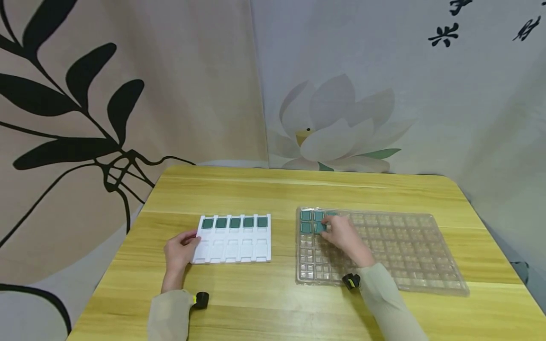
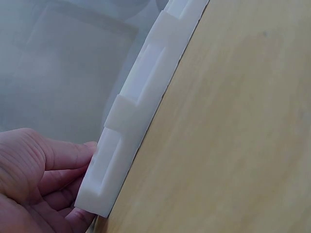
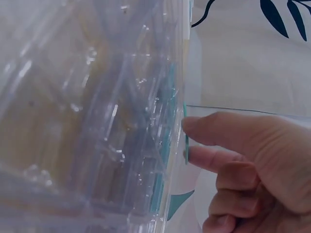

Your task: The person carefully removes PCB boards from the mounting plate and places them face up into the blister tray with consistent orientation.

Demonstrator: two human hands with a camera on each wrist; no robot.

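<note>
At the left, a white compartmented tray (image 1: 230, 250) lies on the table, with a row of several dark green square chips (image 1: 235, 222) along its far side. My left hand (image 1: 179, 251) grips this tray by its left edge, thumb on top, as the left wrist view also shows. To the right lies a clear plastic tray (image 1: 409, 246) of many small pockets, and green chips (image 1: 305, 216) sit in its far left corner. Over that corner is my right hand (image 1: 344, 237). The right wrist view shows its thumb and finger pinching a thin green chip (image 3: 186, 148) edge-on.
Both trays lie flat on a wooden table (image 1: 273, 303), apart from each other. Behind the table hangs a cloth (image 1: 213, 94) printed with leaves and a lotus. Small black devices (image 1: 351, 281) are worn at both wrists.
</note>
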